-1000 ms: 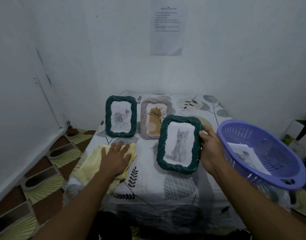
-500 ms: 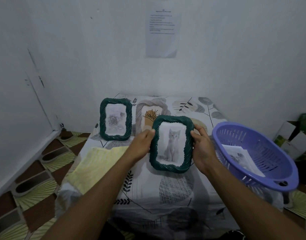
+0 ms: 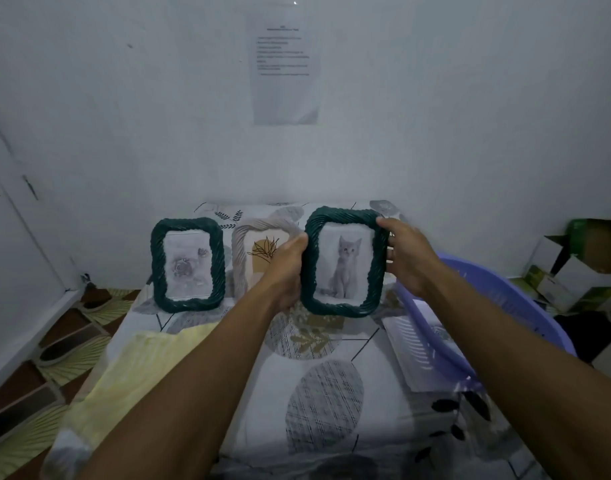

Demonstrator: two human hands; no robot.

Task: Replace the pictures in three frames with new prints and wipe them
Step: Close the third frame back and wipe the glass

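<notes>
Patterned table (image 3: 331, 403) | left hand (image 3: 288, 268), right hand (image 3: 406, 258) both gripping cat frame (image 3: 343, 261) upright

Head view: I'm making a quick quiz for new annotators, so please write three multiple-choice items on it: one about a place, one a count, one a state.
1. Where does the yellow cloth lie?
A. on the near left part of the table
B. hung on a hook
C. folded inside a drawer

2. How many frames have a dark green rim?
A. one
B. two
C. three

3. How is the kitten frame held?
A. untouched
B. by one hand only
C. by both hands, one at each side rim

Answers:
1 A: the cloth is spread on the patterned tabletop, near the left edge.
2 B: the rose frame and the kitten frame are green, while the middle frame is beige.
3 C: the left hand grips its left rim and the right hand grips its right rim.
</notes>
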